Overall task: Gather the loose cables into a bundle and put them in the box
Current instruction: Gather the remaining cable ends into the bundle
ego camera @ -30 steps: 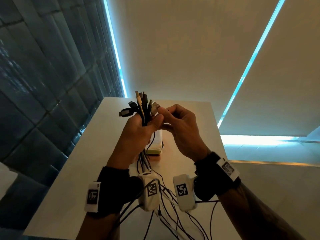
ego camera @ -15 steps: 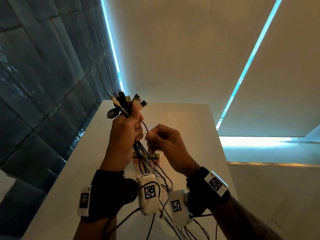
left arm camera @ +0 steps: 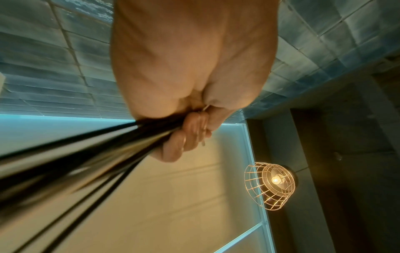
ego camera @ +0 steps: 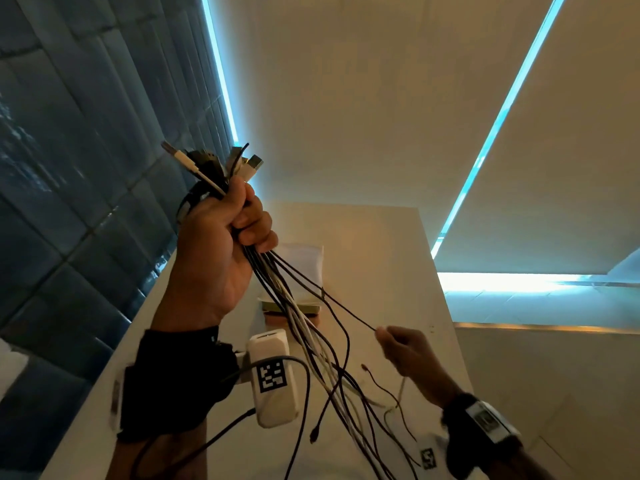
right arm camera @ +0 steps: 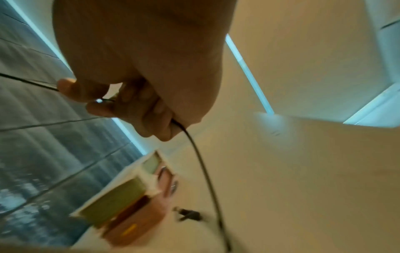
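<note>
My left hand (ego camera: 221,244) is raised above the white table (ego camera: 381,258) and grips a bundle of black and white cables (ego camera: 304,323) just below their plugs (ego camera: 211,164), which stick up out of the fist. The cable tails hang down and spread toward me. In the left wrist view the curled fingers (left arm camera: 186,137) wrap the blurred cables (left arm camera: 86,162). My right hand (ego camera: 401,348), lower and to the right, pinches one thin black cable (ego camera: 346,310) and draws it out sideways; its fingers (right arm camera: 103,95) curl round that cable (right arm camera: 201,162). The box (ego camera: 298,271) stands on the table behind the hanging cables.
The box (right arm camera: 121,195) looks white with green and reddish sides. A small dark plug (right arm camera: 188,214) lies on the table next to it. A dark tiled wall (ego camera: 86,168) runs along the table's left edge. A caged lamp (left arm camera: 270,184) hangs overhead.
My left hand has lifted the bundle higher. My right hand has slid down and out to the right along one black cable, away from the left hand.
</note>
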`<state>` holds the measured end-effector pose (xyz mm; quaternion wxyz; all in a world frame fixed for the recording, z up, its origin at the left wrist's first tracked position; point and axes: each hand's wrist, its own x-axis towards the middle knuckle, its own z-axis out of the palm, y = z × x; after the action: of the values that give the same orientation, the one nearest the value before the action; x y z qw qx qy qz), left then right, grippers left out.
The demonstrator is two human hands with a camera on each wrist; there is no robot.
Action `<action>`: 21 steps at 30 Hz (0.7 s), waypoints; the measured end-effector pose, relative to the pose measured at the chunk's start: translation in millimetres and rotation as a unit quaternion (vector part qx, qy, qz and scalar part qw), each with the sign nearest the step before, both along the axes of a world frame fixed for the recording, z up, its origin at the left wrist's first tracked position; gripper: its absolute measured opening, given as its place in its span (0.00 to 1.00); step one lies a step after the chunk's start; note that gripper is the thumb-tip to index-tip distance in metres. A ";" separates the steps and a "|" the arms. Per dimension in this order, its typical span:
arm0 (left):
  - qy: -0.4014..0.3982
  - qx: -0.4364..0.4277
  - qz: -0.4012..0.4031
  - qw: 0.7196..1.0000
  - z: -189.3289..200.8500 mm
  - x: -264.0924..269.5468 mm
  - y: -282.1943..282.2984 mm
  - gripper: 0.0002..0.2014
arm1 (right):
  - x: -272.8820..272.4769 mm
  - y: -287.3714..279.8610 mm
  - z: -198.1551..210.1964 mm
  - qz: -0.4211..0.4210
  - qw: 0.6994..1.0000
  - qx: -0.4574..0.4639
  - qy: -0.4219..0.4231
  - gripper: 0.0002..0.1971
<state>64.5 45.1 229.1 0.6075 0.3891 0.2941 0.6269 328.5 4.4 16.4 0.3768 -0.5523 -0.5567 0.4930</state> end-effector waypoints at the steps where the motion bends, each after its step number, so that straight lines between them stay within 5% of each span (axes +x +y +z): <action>1: 0.001 0.008 0.001 1.000 -0.3 -0.1 -0.1 0.15 | 17.9 -6.5 -5.9 -0.020 0.999 -0.006 -0.026 0.22; 8: 0.000 0.052 0.057 0.997 7.8 -12.3 1.1 0.16 | 154.7 -74.2 -17.8 -0.149 0.968 -0.050 -0.193 0.22; 15: -0.027 0.048 0.056 0.997 18.4 -0.5 -0.4 0.16 | 234.9 -134.3 -1.4 -0.298 0.895 -0.177 -0.280 0.31; 18: -0.012 0.033 0.062 0.997 23.7 3.2 -1.6 0.16 | 297.4 -150.8 -39.5 -0.270 0.891 -0.182 -0.317 0.40; 21: 0.012 -0.002 0.041 0.999 28.4 9.4 -5.4 0.16 | 299.2 -136.3 -31.5 -0.213 0.902 -0.069 -0.369 0.29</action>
<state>73.9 39.7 257.5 0.5789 0.3827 0.3183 0.6458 627.7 -131.9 -15.1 0.2009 -0.8246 -0.4899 0.1990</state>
